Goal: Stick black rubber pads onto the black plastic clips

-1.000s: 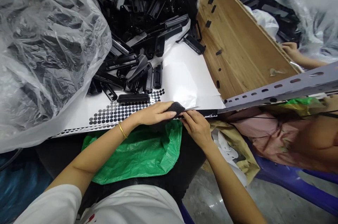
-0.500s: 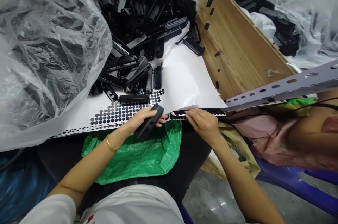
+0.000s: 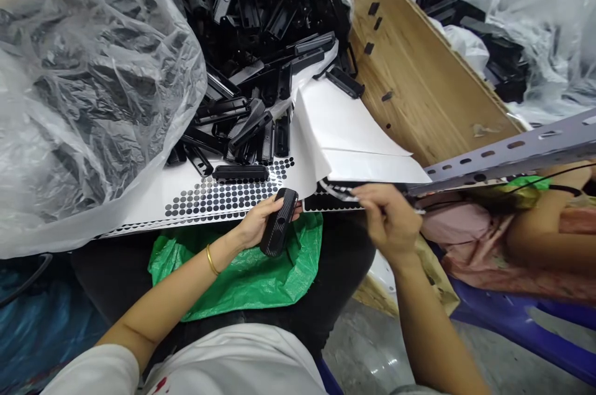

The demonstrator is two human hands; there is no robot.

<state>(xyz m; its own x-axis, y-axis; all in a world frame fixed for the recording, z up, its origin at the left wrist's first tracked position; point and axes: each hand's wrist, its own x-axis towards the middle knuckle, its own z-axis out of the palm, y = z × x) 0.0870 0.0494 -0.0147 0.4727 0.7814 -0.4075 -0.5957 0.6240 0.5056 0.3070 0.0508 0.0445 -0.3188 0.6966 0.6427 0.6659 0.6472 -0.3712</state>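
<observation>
My left hand (image 3: 257, 221) grips a black piece (image 3: 278, 225) above green plastic (image 3: 246, 288); my right hand (image 3: 395, 224) pinches a curling strip (image 3: 334, 194).

2 hands (image 3: 255, 222), 1 held black part (image 3: 279, 224), 1 gold bracelet (image 3: 211, 259), 1 wooden board (image 3: 428, 72)

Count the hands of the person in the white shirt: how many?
2. The left hand holds a black piece above the green plastic; the right hand has its fingertips at a curled strip.
</observation>
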